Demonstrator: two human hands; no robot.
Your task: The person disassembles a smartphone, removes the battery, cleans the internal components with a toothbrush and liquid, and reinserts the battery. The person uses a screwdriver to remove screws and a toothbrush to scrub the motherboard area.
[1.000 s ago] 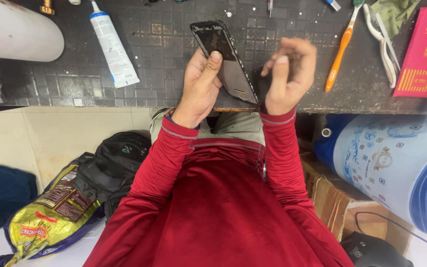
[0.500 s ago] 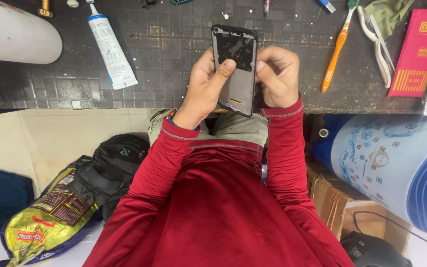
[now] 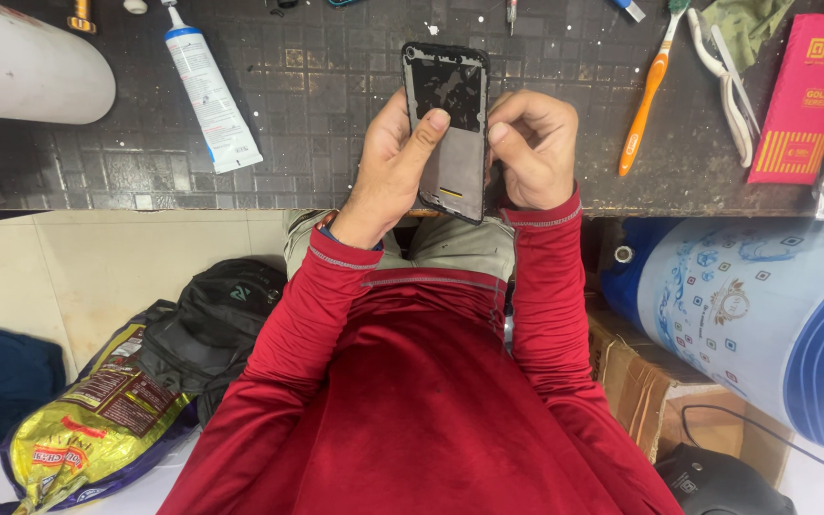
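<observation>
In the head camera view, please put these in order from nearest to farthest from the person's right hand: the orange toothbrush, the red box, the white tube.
Measured from the right hand:
1. Orange toothbrush, just to its right on the dark worktop.
2. Red box, farther right, near the picture's edge.
3. White tube, far on the other side, beyond the left hand.

Both hands, left (image 3: 388, 167) and right (image 3: 534, 148), gripping an opened phone (image 3: 450, 129), above a dark gridded mat (image 3: 317, 105)

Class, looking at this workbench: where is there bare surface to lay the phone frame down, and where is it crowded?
Bare mat lies between the white tube and the phone frame, and between right hand and orange toothbrush. The far right is crowded: tweezers, red box.
</observation>
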